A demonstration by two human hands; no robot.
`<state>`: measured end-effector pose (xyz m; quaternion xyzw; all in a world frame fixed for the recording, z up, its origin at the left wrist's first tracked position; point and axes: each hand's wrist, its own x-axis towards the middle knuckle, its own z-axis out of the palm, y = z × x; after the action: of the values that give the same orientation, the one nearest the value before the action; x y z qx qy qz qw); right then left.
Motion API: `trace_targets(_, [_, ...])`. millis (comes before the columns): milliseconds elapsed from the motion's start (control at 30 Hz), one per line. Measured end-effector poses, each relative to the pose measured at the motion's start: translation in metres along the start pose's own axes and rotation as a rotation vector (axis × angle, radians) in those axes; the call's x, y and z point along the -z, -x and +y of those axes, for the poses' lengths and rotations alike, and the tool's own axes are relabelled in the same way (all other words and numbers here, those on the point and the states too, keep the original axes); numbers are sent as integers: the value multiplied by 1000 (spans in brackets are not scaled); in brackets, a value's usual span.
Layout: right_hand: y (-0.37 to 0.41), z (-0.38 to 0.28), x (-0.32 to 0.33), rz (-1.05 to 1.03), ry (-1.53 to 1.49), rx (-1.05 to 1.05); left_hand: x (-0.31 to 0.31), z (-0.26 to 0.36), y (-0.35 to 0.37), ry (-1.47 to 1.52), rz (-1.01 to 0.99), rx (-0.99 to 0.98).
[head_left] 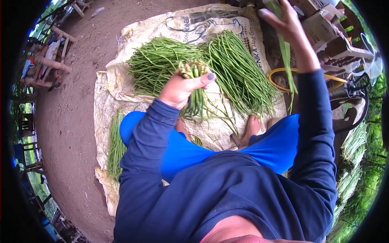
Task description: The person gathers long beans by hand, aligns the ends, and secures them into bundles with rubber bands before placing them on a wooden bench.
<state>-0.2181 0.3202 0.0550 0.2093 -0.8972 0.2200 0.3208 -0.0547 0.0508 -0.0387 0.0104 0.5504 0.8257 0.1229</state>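
Observation:
A bunch of long green beans [197, 103] is gripped in my left hand [182, 87], with the pale stem ends [193, 69] gathered at the top and the pods hanging down. At the upper right, my right hand [285, 24] is raised with a long flat green leaf strip [285, 56] between thumb and fingers. Part of the strip passes behind the hand, and the top edge of the view cuts off the fingertips. Two large heaps of long beans, a left one [158, 67] and a right one [239, 69], lie in front of my hands.
Printed woven sacks [133, 103] cover the dirt floor [69, 133] under the beans. A smaller bean bundle [115, 146] lies by my left knee. On the right are cardboard boxes [320, 28], a yellow hose [279, 71] and more bean bundles [350, 156]. Wooden stools [52, 62] stand at left.

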Motion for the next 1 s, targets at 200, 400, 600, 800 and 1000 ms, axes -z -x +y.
trace_targets(200, [13, -132, -35, -762, -961, 164, -11, -1, -15, -331, -182, 57])
trace_targets(400, [12, -157, -36, -803, -482, 394, -18, 6, -26, -363, -242, 217])
trace_targets(600, [52, -156, -49, -946, -165, 469, -21, -15, -36, -452, -220, -371])
trace_targets(800, [6, -90, -28, -996, -1243, 370, -29, 4, -22, -119, -166, -4])
trace_targets(1000, [40, -78, -31, -952, -1333, -106, -27, 10, -24, -84, -226, -50])
